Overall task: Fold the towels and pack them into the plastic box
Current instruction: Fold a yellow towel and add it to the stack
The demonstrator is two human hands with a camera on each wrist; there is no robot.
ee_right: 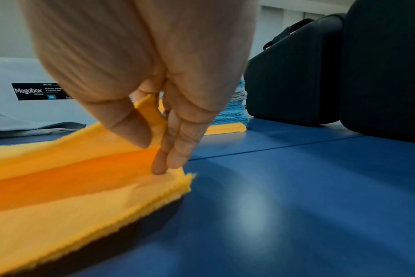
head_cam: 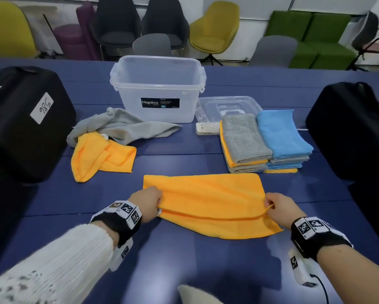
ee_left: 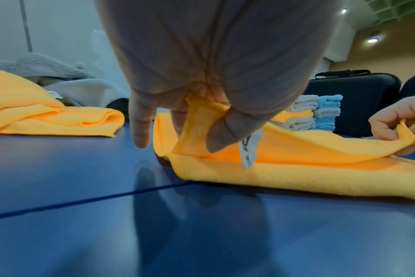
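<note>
Orange microfibre towel point(head_cam: 206, 200) pinched at both ends of its upper edge: left hand point(head_cam: 146, 202) with thumb and fingers closed on the left corner beside the white care tag point(ee_left: 249, 150), right hand point(head_cam: 280, 208) nipping the right corner the same way, so each grip closed on cloth. Corners lifted just off the lower layer, a hollow visible between the two layers in both wrist views; rest of the towel lying flat on the blue desk point(head_cam: 184, 260). Judged as mid-fold, top layer being carried over to halve the towel. Next move likely calls for both corners travelling together, landing square on the opposite edge, then a smoothing press before another fold. Further out: two stacks of folded grey, blue and orange towels point(head_cam: 265, 143) to the right, near the clear lid point(head_cam: 228, 104); crumpled orange towel point(head_cam: 101, 156) and crumpled grey towel point(head_cam: 122, 125) to the left, not yet folded; clear plastic Megabox box point(head_cam: 158, 93) standing behind, open, no towels seen inside. Black cases point(head_cam: 24, 119) at both desk ends.
</note>
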